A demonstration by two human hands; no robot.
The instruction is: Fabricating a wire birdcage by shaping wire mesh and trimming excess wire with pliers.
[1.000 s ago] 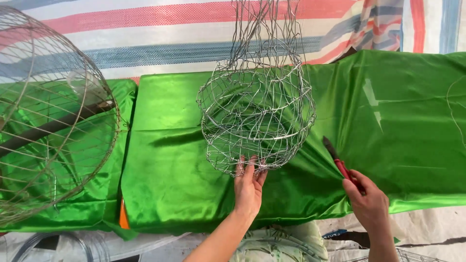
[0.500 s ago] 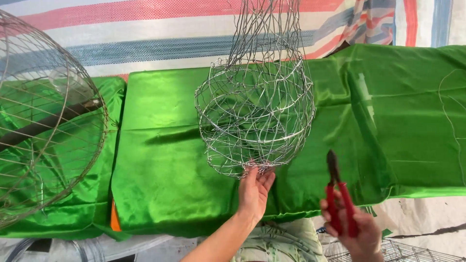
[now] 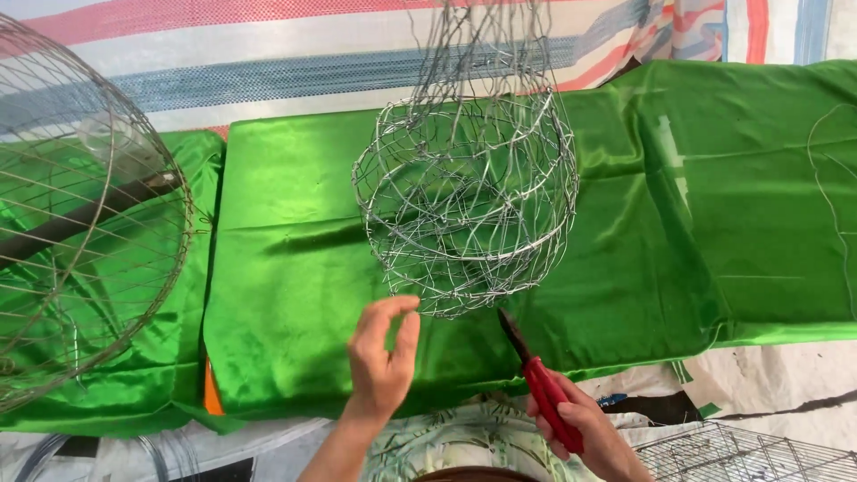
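a makeshift craft workshop: wire cages (image 3: 80,223), green cloth (image 3: 295,295) over a bench, striped tarp (image 3: 268,62) behind.

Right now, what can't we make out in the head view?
- Top of the wire basket: cut off by the upper edge, so what it hangs from is unseen.
- Left hand: fingertips sit at the basket's bottom wires; real grip or mere touch is unclear.
- Red-handled pliers in the right hand: tip blurred, jaw state unreadable.
- Large wire cage: cropped by the left edge.
- Grid rack: cut by the bottom edge.
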